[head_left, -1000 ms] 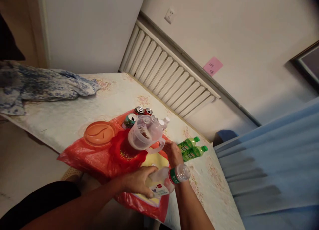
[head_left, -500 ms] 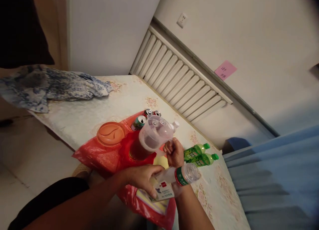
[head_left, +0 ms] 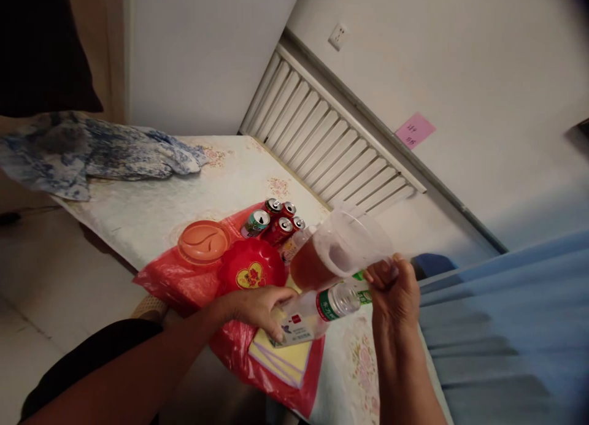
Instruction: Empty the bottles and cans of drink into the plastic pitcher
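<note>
My left hand (head_left: 260, 311) is wrapped round the lower part of a clear plastic bottle (head_left: 309, 317), which has a green and red band near its uncapped neck and leans to the right. My right hand (head_left: 393, 284) grips the handle side of a transparent pitcher (head_left: 340, 247). Reddish-brown liquid with some foam fills part of the pitcher, which is raised and tilted over the bottle's neck. Beneath the bottle lies a folded yellow cloth (head_left: 280, 360) on a red plastic bag (head_left: 177, 284).
On the bag are an orange lid (head_left: 204, 242), a red scalloped plate (head_left: 271, 262) and several cans (head_left: 255, 223). Green bottles (head_left: 365, 297) show partly behind the pitcher. A patterned cloth (head_left: 138, 155) lies at the far left. A radiator (head_left: 331, 130) lines the wall.
The pitcher has moved right and up in my right hand, uncovering the red plate and more cans. The bottle in my left hand has shifted slightly up and left.
</note>
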Demonstrator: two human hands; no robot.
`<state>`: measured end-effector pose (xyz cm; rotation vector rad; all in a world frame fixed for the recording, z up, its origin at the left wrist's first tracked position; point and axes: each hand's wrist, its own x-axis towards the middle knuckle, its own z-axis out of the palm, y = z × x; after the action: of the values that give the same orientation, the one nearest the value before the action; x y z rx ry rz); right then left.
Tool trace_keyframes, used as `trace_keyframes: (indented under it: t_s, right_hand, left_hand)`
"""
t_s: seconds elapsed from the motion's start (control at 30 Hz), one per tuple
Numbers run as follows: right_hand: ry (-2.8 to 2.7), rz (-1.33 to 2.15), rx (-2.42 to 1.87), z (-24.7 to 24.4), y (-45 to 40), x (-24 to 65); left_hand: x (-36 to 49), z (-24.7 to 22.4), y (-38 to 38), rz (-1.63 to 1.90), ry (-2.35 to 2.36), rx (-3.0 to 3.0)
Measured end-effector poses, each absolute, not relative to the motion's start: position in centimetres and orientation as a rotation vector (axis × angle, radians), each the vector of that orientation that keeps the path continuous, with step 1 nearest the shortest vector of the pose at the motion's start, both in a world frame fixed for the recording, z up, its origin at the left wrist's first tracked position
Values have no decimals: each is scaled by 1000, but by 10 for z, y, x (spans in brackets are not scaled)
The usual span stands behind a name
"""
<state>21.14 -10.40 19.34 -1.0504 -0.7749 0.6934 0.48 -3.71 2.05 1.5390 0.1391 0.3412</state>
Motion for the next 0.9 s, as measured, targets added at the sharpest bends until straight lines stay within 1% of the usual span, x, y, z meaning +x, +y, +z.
trace_keyframes:
  t_s: [0.17,0.53,0.9]
  right_hand:
    - [-829,611,-1121,211,-121,231]
    - [-986,580,-1361,232,-141,268]
    - [-1186,682,-1546,241,-142,280]
  left_hand:
    - [-4,27,-26,429,248,1570]
    - [2,9,0,726,579,1571]
    - [3,3,5,758,734,1664]
